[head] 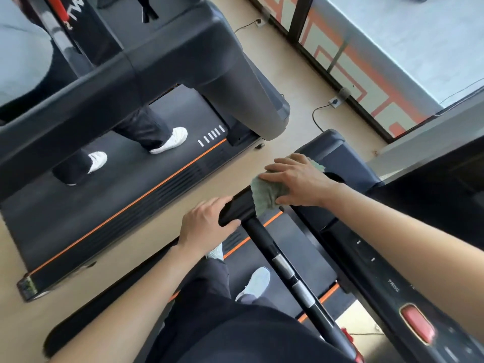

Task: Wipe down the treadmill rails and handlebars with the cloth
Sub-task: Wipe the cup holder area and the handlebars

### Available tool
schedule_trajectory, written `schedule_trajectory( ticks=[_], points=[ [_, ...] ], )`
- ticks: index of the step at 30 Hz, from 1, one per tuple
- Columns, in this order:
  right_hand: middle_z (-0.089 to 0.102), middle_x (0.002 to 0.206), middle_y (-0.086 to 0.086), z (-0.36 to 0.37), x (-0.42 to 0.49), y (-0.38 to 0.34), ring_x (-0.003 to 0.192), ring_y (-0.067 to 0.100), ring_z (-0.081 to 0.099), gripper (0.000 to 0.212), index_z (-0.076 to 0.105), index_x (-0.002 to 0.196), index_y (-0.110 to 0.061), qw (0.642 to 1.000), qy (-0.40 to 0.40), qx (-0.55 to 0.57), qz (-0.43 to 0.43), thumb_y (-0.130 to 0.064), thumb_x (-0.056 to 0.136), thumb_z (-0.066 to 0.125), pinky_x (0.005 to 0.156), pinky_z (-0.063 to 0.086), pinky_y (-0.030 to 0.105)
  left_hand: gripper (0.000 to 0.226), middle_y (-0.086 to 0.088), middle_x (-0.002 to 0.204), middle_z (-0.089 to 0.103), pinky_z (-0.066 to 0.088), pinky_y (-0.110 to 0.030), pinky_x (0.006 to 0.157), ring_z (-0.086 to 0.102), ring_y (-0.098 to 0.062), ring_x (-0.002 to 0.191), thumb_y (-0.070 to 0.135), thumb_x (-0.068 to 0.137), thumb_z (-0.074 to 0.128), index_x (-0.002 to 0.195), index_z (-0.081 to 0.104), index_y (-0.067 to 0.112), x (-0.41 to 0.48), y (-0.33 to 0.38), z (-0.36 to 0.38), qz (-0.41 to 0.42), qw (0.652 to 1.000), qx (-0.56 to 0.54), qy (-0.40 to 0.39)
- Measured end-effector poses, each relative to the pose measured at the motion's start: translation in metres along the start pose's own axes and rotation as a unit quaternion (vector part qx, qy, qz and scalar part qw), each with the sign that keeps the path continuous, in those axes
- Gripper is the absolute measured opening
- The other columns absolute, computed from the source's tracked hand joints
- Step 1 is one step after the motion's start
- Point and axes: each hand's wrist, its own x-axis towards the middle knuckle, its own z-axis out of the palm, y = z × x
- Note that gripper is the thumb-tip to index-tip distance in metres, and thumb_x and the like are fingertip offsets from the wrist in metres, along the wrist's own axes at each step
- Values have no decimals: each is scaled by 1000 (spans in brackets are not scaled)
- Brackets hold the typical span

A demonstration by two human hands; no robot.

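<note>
Beige flooring (282,74) runs between two treadmills. On the nearer one, the person's right hand (298,182) lies palm-down, fingers spread and fairly straight, pressing a green cloth (265,196) onto the black handlebar (237,206). The cloth bunches beneath the palm and shows on both sides of the hand. Just beside it, the left hand (207,226) wraps the same handlebar, thumb curled over it.

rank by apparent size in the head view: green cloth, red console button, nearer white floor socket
1. crumpled green cloth, partly under the right hand
2. oval red console button: similar, nearer the camera, so unsure
3. nearer white floor socket
</note>
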Motion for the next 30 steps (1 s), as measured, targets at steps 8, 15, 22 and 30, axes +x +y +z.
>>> schedule_trajectory(
  ticks=[8, 15, 22, 30],
  points=[
    [56, 140, -6, 24, 9, -49, 130, 27, 50, 82, 51, 142, -28, 995, 88, 19, -38, -46, 68, 81, 107, 33, 54, 64, 11, 128, 63, 48, -31, 88, 61, -17, 116, 51, 77, 73, 135, 59, 29, 10, 3, -5, -13, 996, -78, 30],
    [41, 156, 7, 37, -27, -28, 143, 29, 38, 89, 42, 151, -22, 984, 155, 80, 20, -44, 74, 81, 115, 32, 54, 83, -3, 149, 51, 44, -38, 105, 54, -27, 128, 35, 79, 79, 151, 44, 13, 32, 41, 15, 137, 990, -41, -5],
    [50, 148, 4, 29, -26, -18, 142, 28, 39, 79, 56, 141, -23, 976, 160, 137, 60, -50, 67, 70, 115, 32, 54, 85, 1, 156, 44, 38, -39, 105, 49, -24, 135, 40, 83, 78, 154, 37, 16, 36, 54, 27, 95, 995, 40, 1],
    [56, 142, -2, 29, 6, -44, 139, 25, 43, 88, 54, 141, -30, 993, 100, 62, -7, -42, 61, 90, 114, 20, 51, 77, 0, 133, 64, 45, -39, 98, 60, -23, 121, 50, 76, 81, 139, 57, 13, -3, 34, 29, 30, 994, 68, 83]
  ],
)
